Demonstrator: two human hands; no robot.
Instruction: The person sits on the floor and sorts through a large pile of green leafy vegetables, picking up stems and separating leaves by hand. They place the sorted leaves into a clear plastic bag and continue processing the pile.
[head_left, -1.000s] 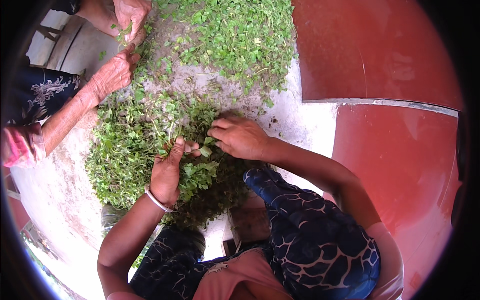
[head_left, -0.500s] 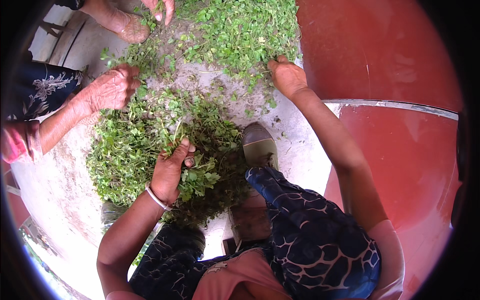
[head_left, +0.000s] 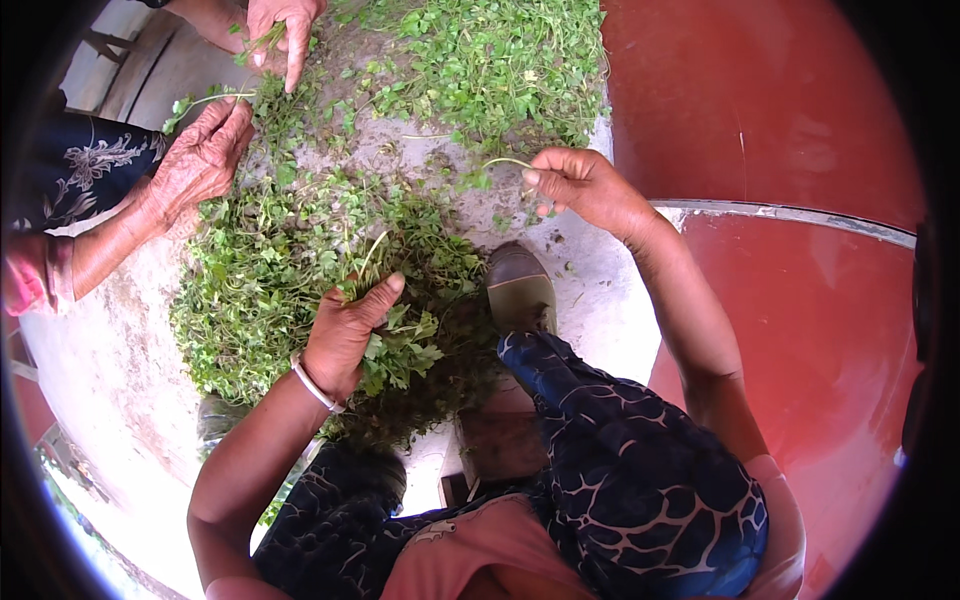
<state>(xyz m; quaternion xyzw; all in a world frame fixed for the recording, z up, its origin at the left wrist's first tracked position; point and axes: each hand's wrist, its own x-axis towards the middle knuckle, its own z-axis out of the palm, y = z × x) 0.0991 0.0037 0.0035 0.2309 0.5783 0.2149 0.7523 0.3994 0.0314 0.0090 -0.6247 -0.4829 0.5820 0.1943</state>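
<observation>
My left hand, with a pale bracelet at its wrist, is closed round a small bunch of leafy green herbs; the leaves hang out below it and a pale stem rises above the thumb. Between the thumb and fingers of my right hand is a single herb sprig, its thin stem bending to the left. Below and around the left hand spreads a near heap of cut herbs. A second herb pile lies farther off, beyond my right hand.
At the left, another person's hand holds a thin sprig, and their other hand holds stems above the pile. My boot stands beside the near heap. A red panel borders the concrete floor on the right.
My right hand has drawn back from the far pile toward me, now with a sprig in it. My left thumb has lifted and straightened. The other person's two hands have come closer together.
</observation>
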